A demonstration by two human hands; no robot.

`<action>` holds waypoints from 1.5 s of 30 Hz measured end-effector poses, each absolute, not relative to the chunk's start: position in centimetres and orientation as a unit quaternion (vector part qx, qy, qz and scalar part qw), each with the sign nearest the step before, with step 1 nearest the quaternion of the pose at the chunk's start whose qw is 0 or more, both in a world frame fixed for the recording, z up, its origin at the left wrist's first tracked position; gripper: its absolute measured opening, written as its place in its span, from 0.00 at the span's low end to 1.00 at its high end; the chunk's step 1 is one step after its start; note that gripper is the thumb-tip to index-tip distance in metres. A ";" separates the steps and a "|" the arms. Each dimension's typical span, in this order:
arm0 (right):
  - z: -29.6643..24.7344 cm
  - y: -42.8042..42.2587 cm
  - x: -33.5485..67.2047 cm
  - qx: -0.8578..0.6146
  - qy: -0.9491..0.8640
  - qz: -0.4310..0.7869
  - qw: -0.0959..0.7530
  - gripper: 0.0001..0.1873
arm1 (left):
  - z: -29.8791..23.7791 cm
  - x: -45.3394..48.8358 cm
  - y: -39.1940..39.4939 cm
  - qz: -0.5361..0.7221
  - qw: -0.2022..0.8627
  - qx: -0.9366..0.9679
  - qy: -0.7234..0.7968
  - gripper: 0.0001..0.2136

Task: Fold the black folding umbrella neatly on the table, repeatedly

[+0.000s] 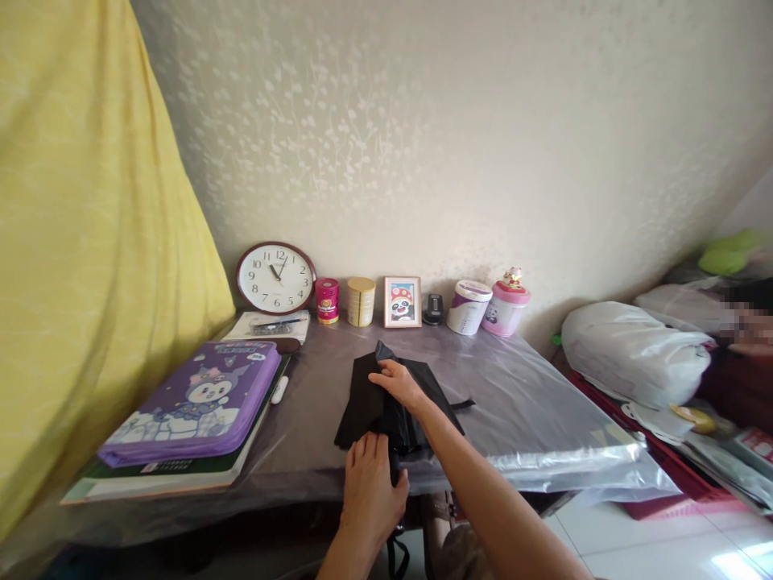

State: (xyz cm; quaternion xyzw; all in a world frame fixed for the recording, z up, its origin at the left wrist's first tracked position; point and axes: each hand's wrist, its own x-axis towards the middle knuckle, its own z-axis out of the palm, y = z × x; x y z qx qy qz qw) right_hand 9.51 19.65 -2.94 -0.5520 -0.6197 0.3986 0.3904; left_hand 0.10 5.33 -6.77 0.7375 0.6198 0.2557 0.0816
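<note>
A black folding umbrella (362, 403) lies near the front edge of the table, its canopy collapsed with loose panels spread to both sides. My left hand (373, 483) is wrapped around its handle, which points toward me, and a wrist strap hangs below. Farther up the canopy, my right hand (395, 384) is closed with its fingers on a fold of the black fabric. A short closing strap (464, 403) sticks out to the right of the canopy. The fingertips of my left hand are partly hidden under the handle.
The table (513, 411) has a clear plastic cover. Left stand a purple zip case (199, 403) on books and a white marker (279, 391). Along the wall are a clock (276, 277), cans (361, 302), a panda picture (402, 302) and tubs (469, 307). White bags (634, 350) lie right.
</note>
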 end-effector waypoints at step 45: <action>-5.2 22.7 11.4 -0.498 -0.831 0.050 0.244 0.18 | -8.0 1.0 6.2 0.313 0.007 0.765 0.564 0.24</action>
